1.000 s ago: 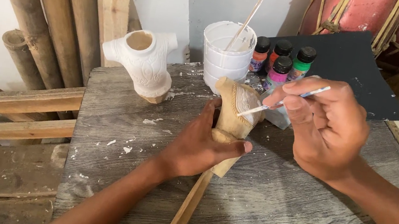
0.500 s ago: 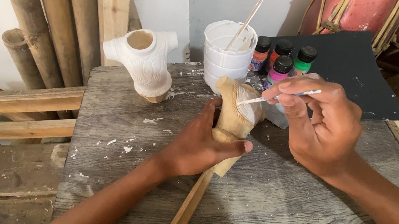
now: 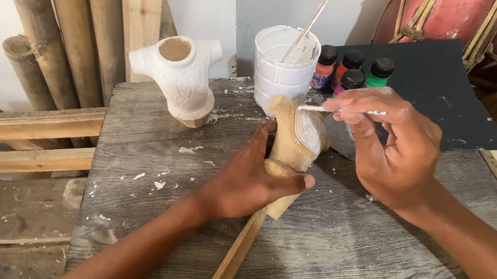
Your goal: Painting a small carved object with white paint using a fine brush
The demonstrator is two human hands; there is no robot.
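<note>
Weathered wooden table (image 3: pixel 335 264): at its middle a carved wooden figure (image 3: pixel 293 141) on a stick is held upright, the left hand (image 3: pixel 248 182) closed fully around its lower body, beside a white tub (image 3: pixel 284 66) and small paint bottles (image 3: pixel 351 69). The figure is judged light, rigid and somewhat fragile at its carved edges, best gripped low, clear of the wet white patch. A thin brush (image 3: pixel 338 110) is pinched in the right hand (image 3: pixel 394 151); its bristles and the figure's far side are hidden.
</note>
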